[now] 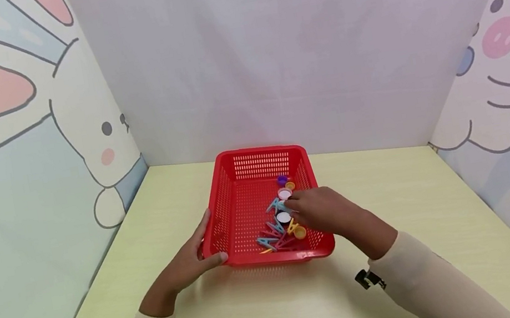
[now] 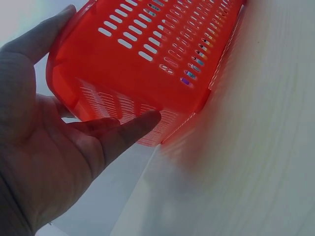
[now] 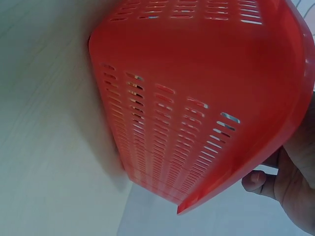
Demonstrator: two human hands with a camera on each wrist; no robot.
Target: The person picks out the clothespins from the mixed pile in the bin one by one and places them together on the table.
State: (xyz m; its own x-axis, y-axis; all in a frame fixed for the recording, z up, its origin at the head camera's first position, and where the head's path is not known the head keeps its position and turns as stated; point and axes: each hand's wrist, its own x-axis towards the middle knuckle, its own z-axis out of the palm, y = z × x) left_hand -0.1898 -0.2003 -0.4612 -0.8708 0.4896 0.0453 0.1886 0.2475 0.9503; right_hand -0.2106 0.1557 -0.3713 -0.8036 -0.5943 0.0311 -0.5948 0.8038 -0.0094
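A red plastic basket (image 1: 216,216) with slotted walls sits on the table. My left hand (image 1: 186,263) grips its near left corner, thumb over the near rim and fingers along the left side; the left wrist view shows the fingers (image 2: 130,135) against the outer wall. Over the basket's right half, my right hand (image 1: 322,212) reaches in, fingers bent down beside a light-blue piece (image 1: 282,207). I cannot tell whether they pinch it. Around them lie a white-and-black cap (image 1: 284,217), a red-rimmed white cap (image 1: 284,193), a yellow clothespin (image 1: 292,226) and blue clothespins (image 1: 266,243).
Red clothespins (image 1: 285,241) and a yellow cap (image 1: 300,232) lie at the basket's near right. Toward the back are a purple cap (image 1: 282,180) and another yellow cap (image 1: 290,185). A pale table (image 1: 379,177) bears the basket, with a white back wall (image 1: 260,68) behind.
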